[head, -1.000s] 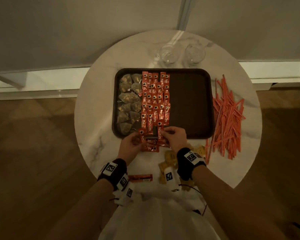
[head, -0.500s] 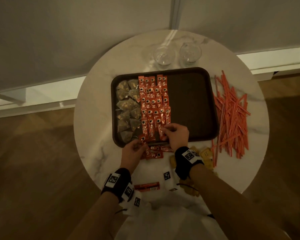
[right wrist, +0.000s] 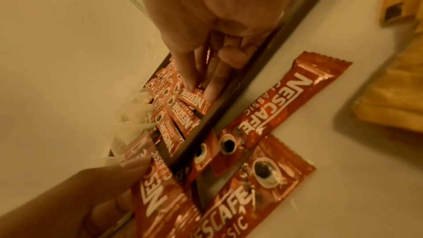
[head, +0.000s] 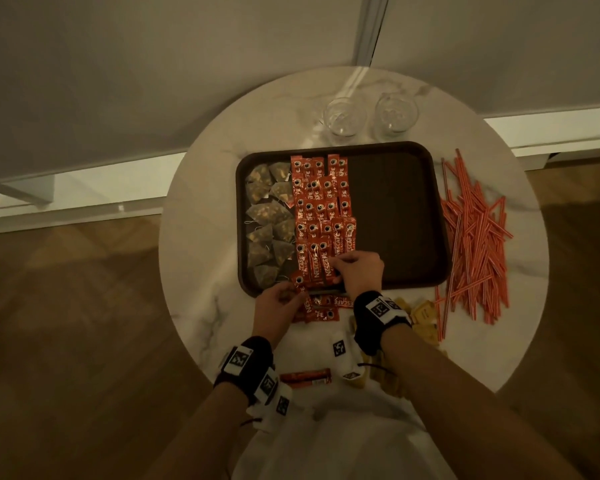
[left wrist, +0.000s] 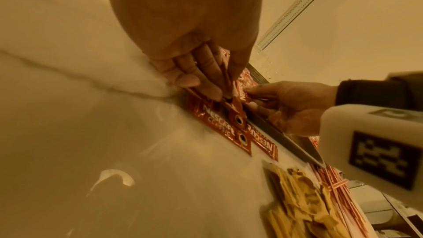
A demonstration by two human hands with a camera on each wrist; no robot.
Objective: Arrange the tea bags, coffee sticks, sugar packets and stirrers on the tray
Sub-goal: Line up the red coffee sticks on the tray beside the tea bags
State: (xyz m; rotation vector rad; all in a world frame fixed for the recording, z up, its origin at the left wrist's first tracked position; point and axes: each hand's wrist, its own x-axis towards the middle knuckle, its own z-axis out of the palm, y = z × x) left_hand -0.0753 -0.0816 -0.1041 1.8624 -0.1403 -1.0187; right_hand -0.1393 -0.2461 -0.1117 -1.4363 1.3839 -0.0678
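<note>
Tray (head: 399,216), dark, on round marble table (head: 201,237): tea bags (head: 269,220) in left column, coffee sticks (head: 321,216) in rows beside them. My right hand (head: 359,271) pinches one stick at the near row; my left hand (head: 278,303) grips another at the tray's near rim. Stirrers (head: 475,237) lie right of the tray, sugar packets (head: 423,315) near my right wrist.

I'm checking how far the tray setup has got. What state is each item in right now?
tray: right half bare
tea bags: on tray, left
coffee sticks: rows on tray, some off
sugar packets: on table
stirrers: piled on table
glasses: upright
left hand: holds stick
right hand: pinches stick
</note>
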